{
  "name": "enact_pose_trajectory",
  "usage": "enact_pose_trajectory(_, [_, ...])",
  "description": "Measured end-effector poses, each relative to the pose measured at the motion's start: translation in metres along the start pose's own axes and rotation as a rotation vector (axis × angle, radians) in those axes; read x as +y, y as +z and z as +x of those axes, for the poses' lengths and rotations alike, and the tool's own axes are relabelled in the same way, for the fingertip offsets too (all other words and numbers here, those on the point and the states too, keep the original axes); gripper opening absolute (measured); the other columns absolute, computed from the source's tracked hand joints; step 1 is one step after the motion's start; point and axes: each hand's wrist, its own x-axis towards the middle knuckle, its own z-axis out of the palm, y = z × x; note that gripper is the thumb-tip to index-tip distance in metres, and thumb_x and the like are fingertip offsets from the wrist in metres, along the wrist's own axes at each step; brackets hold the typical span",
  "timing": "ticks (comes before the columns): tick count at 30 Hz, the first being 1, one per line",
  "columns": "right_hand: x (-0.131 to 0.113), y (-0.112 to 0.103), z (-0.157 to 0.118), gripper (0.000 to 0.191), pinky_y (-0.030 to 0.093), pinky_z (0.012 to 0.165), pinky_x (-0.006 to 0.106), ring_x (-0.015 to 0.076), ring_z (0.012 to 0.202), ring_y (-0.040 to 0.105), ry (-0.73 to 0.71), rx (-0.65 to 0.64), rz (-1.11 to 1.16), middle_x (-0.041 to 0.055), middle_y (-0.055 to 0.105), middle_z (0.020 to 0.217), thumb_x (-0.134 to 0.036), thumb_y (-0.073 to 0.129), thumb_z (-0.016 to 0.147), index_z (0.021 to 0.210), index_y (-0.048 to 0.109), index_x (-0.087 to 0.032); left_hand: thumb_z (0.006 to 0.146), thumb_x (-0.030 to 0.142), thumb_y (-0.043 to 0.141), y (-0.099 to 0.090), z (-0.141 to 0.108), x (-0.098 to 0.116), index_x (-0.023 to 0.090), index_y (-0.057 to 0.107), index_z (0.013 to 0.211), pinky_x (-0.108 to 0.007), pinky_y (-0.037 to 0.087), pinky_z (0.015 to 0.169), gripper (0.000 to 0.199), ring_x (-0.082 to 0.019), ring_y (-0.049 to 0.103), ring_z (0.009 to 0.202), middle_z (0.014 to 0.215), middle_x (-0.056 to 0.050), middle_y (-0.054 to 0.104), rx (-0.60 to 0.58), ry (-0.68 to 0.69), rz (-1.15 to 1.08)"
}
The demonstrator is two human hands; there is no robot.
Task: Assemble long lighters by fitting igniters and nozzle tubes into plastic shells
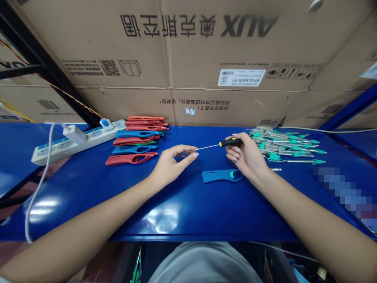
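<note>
My right hand (246,153) is closed round the black and yellow handle of a screwdriver (208,147), its thin shaft pointing left. At the screwdriver's tip, the thumb and fingers of my left hand (173,163) are pinched together. Anything small between those fingertips is too tiny to make out. Below the screwdriver, a blue long-nosed lighter (216,176) with a teal trigger lies flat on the blue table (188,212). My right wrist hides part of it, and its metal tube shows on the other side.
Red, blue and green lighter casings (132,158) lie in a row at the left. A white power strip (73,143) with plugs and cables is beyond them. Metal lighter tubes with teal parts (290,147) are piled at the right. A large cardboard box (191,51) stands behind.
</note>
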Motion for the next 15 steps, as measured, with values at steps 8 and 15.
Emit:
enact_pose_trajectory(8, [-0.0013,0.0037,-0.0037,0.011,0.02,0.037,0.021,0.0056,0.04,0.025,-0.045,-0.008,-0.032,-0.0082,0.029,0.044,-0.025,0.065,0.076,0.069,0.062,-0.018,0.087,0.041,0.071,-0.0021,-0.0001,0.0003,0.021,0.077,0.087,-0.033,0.051,0.078,0.021,-0.02,0.068,0.083,0.087,-0.003,0.077,0.026,0.049,0.092])
enact_pose_trajectory(15, [-0.0016,0.0057,-0.0067,0.019,0.021,0.038,0.022,0.0048,0.04,0.029,-0.253,0.026,-0.145,-0.0083,0.033,0.051,-0.024,0.076,0.075,0.069,0.058,-0.02,0.086,0.041,0.07,-0.0006,-0.0006,0.0002,0.022,0.076,0.086,-0.034,0.052,0.077,0.02,-0.02,0.068,0.083,0.087,-0.003,0.076,-0.009,0.045,0.13])
